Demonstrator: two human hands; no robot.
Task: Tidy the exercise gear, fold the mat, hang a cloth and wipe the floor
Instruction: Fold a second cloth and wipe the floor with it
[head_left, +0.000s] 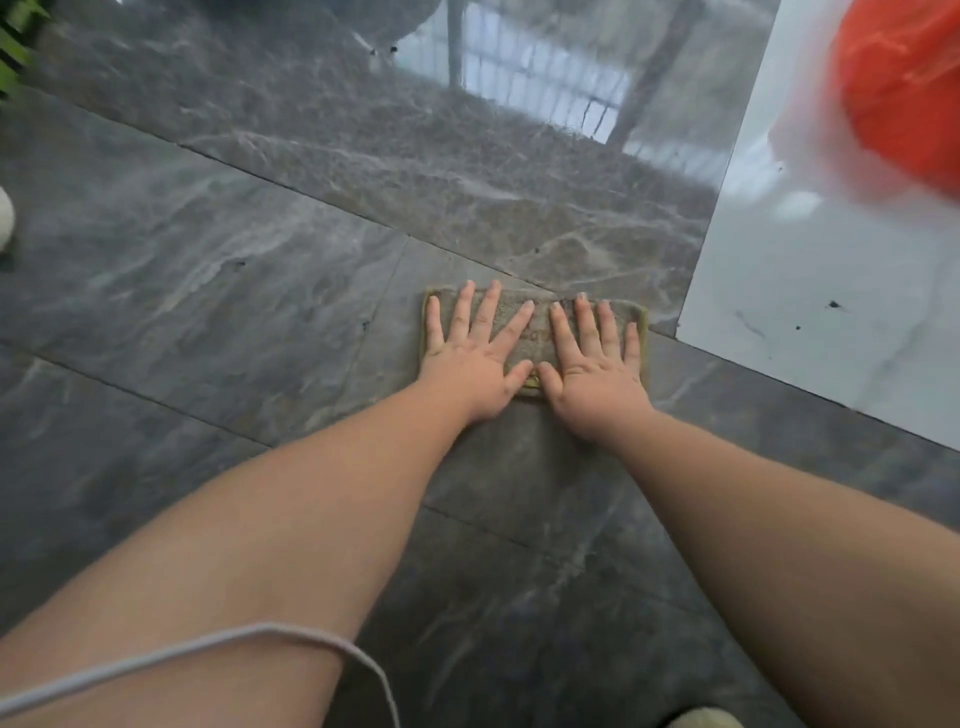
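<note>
The cloth (537, 332) lies flat on the dark tiled floor (208, 291) at the frame's center, under both palms: left hand (475, 358) and right hand (595, 371) press it, fingers spread straight.

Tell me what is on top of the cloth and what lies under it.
Both hands press flat on the cloth: the left hand and right hand, fingers spread. Under it is the dark marble floor; the patch directly beneath is covered.
</note>
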